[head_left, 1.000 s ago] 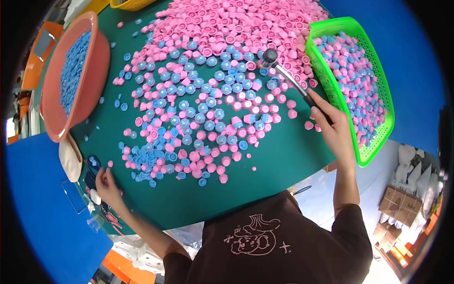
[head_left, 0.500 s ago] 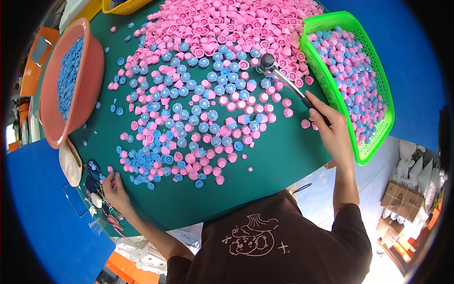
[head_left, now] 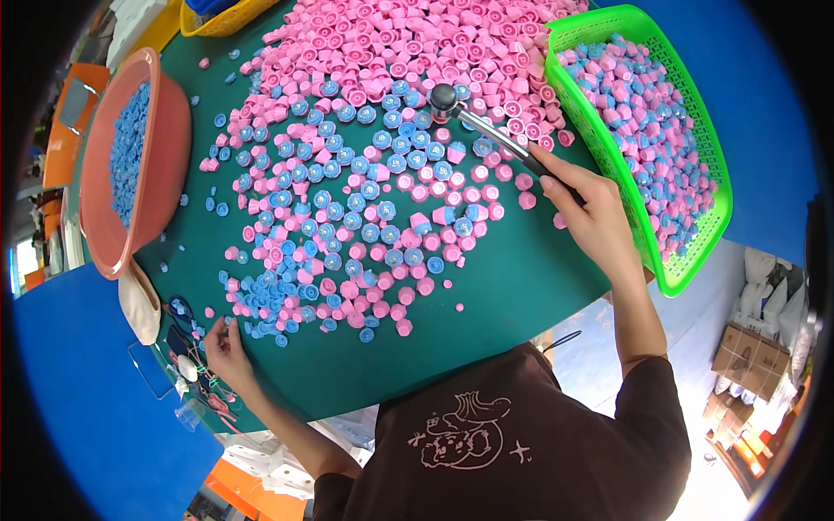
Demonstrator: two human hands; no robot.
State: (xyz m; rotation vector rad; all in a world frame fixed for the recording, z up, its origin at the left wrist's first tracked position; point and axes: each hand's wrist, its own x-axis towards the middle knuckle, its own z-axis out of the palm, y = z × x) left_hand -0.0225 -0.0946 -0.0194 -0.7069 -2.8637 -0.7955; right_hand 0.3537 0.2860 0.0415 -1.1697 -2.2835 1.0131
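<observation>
My right hand (head_left: 598,219) is wrapped round the black grip of a hammer (head_left: 493,132) with a metal shaft and a rounded black head. That head sits over the pieces near the far pink heap, covering what lies under it. Beside the loose blue caps (head_left: 274,295) at the near left, my left hand (head_left: 229,358) has its thumb and fingers drawn together. A speck of blue shows at the fingertips, too small to name. Small pink cups (head_left: 421,193) and cups topped with blue caps (head_left: 415,159) are scattered across the green table (head_left: 486,300).
A large heap of pink cups (head_left: 417,43) covers the far side. At the right stands a green basket (head_left: 599,161) of pink-and-blue pieces; at the left, a salmon basin (head_left: 165,148) holds blue caps. A yellow basket (head_left: 230,19) is at the far left edge.
My right hand has carried the hammer to the left, and its head is now over other pieces. The left hand has shifted slightly right, its fingers still together. The whole view has shifted slightly.
</observation>
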